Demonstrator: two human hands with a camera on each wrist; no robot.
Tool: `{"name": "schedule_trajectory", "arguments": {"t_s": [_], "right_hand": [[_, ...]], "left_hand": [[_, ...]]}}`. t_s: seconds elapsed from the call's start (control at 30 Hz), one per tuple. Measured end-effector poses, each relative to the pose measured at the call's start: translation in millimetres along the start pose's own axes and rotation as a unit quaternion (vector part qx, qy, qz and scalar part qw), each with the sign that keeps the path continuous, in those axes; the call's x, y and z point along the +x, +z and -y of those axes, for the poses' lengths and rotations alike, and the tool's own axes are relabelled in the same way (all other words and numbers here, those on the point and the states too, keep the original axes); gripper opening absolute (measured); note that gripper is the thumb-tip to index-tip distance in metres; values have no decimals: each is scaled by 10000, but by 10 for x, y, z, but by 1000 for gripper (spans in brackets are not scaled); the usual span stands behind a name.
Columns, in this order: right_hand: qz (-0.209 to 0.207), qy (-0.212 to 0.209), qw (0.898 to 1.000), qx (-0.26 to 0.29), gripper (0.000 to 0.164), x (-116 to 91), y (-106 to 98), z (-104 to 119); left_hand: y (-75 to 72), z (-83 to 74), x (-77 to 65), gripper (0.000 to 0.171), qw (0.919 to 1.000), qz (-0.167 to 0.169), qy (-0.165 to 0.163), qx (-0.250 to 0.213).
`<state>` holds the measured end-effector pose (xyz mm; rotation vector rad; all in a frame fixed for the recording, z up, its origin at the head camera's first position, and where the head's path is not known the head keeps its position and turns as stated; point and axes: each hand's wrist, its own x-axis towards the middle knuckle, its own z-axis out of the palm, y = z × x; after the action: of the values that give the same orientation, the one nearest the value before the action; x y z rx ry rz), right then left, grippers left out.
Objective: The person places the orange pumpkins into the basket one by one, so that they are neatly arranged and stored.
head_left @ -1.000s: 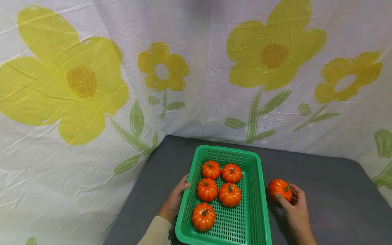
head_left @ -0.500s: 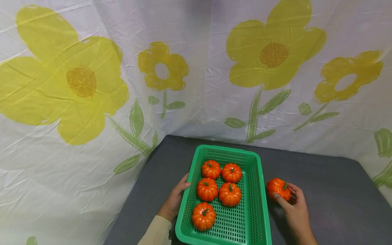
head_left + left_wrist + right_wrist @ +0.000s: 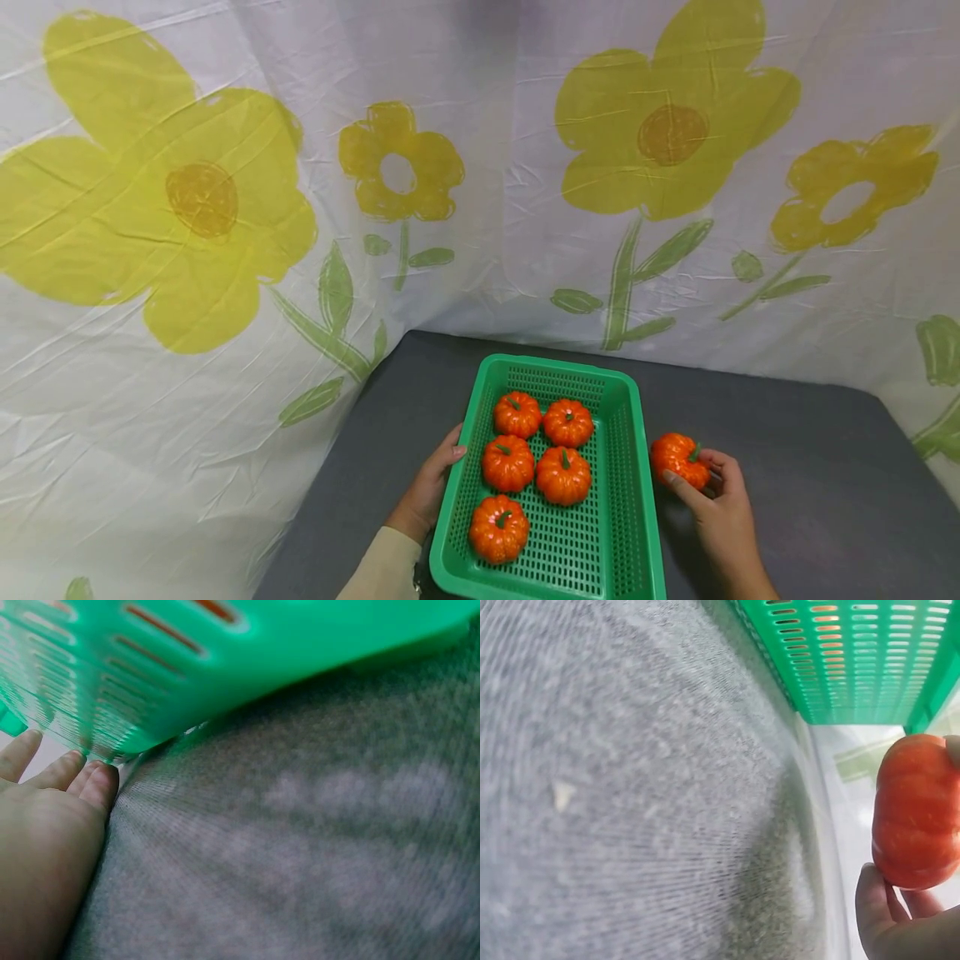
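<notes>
My right hand (image 3: 726, 508) holds a small orange pumpkin (image 3: 678, 461) with a green stem between thumb and fingers, just outside the right rim of a green basket (image 3: 643, 467). In the right wrist view the pumpkin (image 3: 916, 814) is off the grey surface, with fingertips at its opposite ends. My left hand (image 3: 429, 487) rests against the basket's left side. The left wrist view shows its nearly straight fingers (image 3: 100, 786) touching the slotted outer wall (image 3: 247, 656). Inside the basket sit several similar pumpkins (image 3: 562, 477), mostly toward its left and far parts.
A dark grey tabletop (image 3: 817, 475) lies under the basket and reaches to the right. White sheeting (image 3: 495, 250) with painted yellow flowers stands behind and along the left. The basket's raised walls stand between the held pumpkin and those inside.
My right hand has shifted slightly left and up with the pumpkin, closer to the basket's right rim. My left hand, the basket and the pumpkins inside have stayed in place.
</notes>
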<state>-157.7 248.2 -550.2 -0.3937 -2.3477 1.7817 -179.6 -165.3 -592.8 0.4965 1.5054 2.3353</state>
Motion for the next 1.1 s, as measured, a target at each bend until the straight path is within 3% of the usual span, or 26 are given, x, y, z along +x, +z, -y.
{"name": "schedule_trajectory", "arguments": {"t_s": [0.23,0.47,1.1], "right_hand": [[-37,-250,9993,-281,59,0,-16,40],[-114,-520,9982,-276,72,-17,-24,118],[-73,-575,9983,0,78,-34,-27,227]], "left_hand": [[12,4,1,73,9999,-82,-57,-31],[29,-16,-8,71,10000,-95,-22,4],[6,12,2,72,9998,-190,-56,72]]}}
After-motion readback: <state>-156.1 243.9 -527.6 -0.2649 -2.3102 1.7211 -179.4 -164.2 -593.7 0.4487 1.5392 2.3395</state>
